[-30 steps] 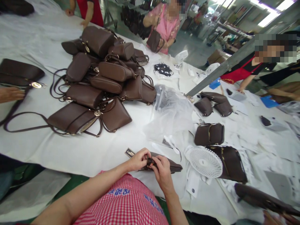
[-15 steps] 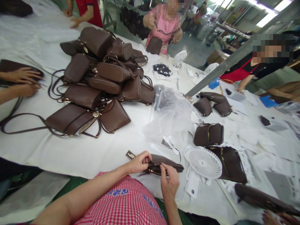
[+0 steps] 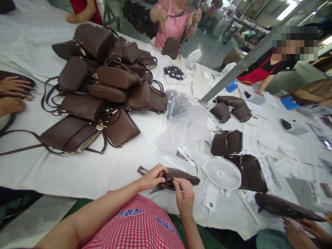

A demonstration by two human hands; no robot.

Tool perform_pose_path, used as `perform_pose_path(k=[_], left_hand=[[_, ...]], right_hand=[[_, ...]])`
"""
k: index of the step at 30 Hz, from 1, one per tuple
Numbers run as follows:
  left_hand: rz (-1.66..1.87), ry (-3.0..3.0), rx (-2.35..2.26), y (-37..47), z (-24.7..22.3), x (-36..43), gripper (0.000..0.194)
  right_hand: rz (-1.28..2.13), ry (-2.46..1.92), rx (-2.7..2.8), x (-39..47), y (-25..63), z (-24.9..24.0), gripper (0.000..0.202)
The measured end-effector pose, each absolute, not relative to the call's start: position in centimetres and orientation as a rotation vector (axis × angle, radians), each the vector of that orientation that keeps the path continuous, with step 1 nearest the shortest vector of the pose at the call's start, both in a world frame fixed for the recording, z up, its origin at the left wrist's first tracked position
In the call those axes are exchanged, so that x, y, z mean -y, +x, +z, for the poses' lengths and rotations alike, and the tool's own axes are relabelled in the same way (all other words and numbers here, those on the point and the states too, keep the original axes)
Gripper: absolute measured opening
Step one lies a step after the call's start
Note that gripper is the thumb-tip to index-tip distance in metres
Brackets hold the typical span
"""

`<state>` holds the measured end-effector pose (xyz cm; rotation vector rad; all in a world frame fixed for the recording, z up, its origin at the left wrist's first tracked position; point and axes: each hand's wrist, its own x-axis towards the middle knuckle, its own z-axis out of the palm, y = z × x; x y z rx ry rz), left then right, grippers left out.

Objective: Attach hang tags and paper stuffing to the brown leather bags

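Observation:
A small brown bag (image 3: 183, 175) lies at the table's near edge in front of me, its gold zipper side toward my body. My left hand (image 3: 156, 175) is closed on the bag's left end, thumb and fingers pinching its edge. On the near edge, right of my left hand, my right hand (image 3: 184, 194) pinches the bag near the zipper. A black tag (image 3: 142, 170) with gold lettering sticks out beyond my left hand. What exactly lies between my fingertips is too small to tell.
A heap of brown bags (image 3: 118, 76) fills the left of the white table. Clear plastic (image 3: 185, 121) lies ahead. A white fan (image 3: 223, 173) stands at my right, beside more brown bags (image 3: 227, 142). A metal post (image 3: 237, 65) slants behind. Several people work around the table.
The view has shifted slightly, moving the table's contents left and up. My right hand has moved left along the bag, closer to my left hand. The person in pink has raised a strap.

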<state>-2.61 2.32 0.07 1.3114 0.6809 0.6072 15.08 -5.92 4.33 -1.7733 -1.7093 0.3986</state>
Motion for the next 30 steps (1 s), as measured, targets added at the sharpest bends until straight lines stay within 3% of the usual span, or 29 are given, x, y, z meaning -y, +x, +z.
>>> perform_pose_path(k=[7, 13, 16, 21, 30], left_hand=[[0.517, 1.385, -0.465, -2.9, 0.7, -3.4, 0.031], [0.525, 1.755, -0.843, -0.1, 1.9, -2.3, 0.022], [0.479, 1.550, -0.755, -0.8, 1.4, -3.1, 0.018], [0.438, 1.130, -0.451, -3.6, -0.3, -4.2, 0.038], [0.493, 1.220, -0.687, -2.0, 0.5, -2.6, 0.038]], right_hand=[[0.404, -1.792, 1.706, 6.3, 15.1, 4.5, 0.020], [0.406, -1.783, 1.716, 5.6, 14.9, 4.6, 0.021], [0.429, -1.787, 1.672, 5.4, 15.0, 4.7, 0.020], [0.438, -1.778, 1.643, 5.5, 15.1, 4.7, 0.019], [0.503, -1.789, 1.635, 6.0, 15.0, 4.7, 0.019]])
